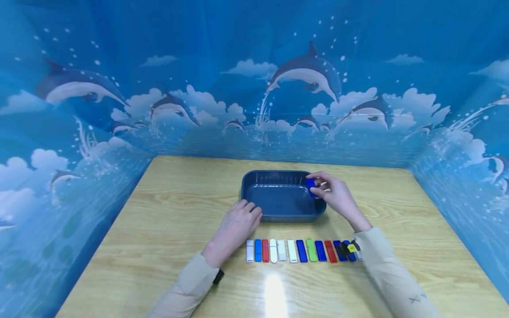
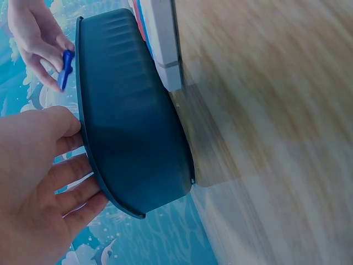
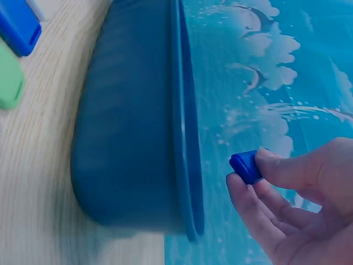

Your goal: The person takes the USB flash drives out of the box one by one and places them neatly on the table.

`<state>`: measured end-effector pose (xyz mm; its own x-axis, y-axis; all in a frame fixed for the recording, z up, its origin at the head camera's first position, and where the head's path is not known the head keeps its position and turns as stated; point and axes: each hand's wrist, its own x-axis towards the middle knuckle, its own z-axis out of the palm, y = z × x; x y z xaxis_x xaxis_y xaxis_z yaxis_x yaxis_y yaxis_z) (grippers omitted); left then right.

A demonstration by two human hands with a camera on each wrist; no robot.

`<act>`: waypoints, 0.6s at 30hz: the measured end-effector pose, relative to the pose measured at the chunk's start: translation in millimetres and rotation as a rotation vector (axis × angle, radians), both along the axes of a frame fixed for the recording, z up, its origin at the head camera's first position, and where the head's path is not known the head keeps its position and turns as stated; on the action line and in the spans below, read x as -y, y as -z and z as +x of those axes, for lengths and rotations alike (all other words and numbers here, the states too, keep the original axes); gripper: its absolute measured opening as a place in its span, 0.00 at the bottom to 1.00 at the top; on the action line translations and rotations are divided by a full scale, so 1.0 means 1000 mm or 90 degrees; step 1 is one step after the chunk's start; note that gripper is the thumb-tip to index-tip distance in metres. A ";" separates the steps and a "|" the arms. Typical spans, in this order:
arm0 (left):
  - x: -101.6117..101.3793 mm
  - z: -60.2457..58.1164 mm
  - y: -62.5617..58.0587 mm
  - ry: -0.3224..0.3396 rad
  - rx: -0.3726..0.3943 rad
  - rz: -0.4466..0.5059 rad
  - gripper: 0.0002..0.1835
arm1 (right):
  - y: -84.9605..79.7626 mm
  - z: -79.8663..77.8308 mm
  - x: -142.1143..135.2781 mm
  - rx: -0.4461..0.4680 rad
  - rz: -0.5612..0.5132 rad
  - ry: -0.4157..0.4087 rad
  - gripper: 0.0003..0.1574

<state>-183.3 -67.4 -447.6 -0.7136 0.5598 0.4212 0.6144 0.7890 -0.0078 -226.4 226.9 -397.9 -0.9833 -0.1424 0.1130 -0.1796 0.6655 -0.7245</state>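
A dark blue plastic basin (image 1: 278,218) stands on the table. Over its right end my right hand (image 1: 334,194) pinches a blue USB stick (image 1: 310,187) between thumb and fingertips. The right wrist view shows the blue USB stick (image 3: 246,167) held above the rim, apart from the basin (image 3: 129,127). My left hand (image 1: 237,223) is at the basin's front left corner. In the left wrist view the fingers of my left hand (image 2: 38,171) touch the rim of the basin (image 2: 132,116), slightly bent and not wrapped round it.
In front of the basin lies a row of several USB sticks, among them a green one (image 1: 311,250), a red one (image 1: 330,251) and a white one (image 1: 292,251). My right sleeve covers the row's right end. A dolphin-print curtain (image 1: 238,88) surrounds the wooden table (image 1: 179,185).
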 end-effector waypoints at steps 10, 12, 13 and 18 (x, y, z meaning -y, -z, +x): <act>-0.002 -0.001 0.001 0.000 0.001 -0.002 0.07 | 0.002 0.034 -0.052 -0.032 0.015 0.039 0.20; -0.002 -0.001 0.002 0.002 -0.004 -0.001 0.06 | 0.006 0.043 -0.064 -0.025 0.019 0.052 0.20; -0.002 -0.001 0.002 0.003 -0.007 0.000 0.06 | 0.008 0.046 -0.069 -0.020 0.021 0.058 0.20; 0.000 -0.002 0.002 0.011 -0.021 0.009 0.05 | 0.019 0.064 -0.095 0.006 0.042 0.079 0.21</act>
<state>-185.3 -67.0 -449.9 -0.6899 0.5657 0.4518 0.6271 0.7787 -0.0175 -162.0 322.3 -416.8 -0.9948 -0.0270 0.0983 -0.0870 0.7285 -0.6795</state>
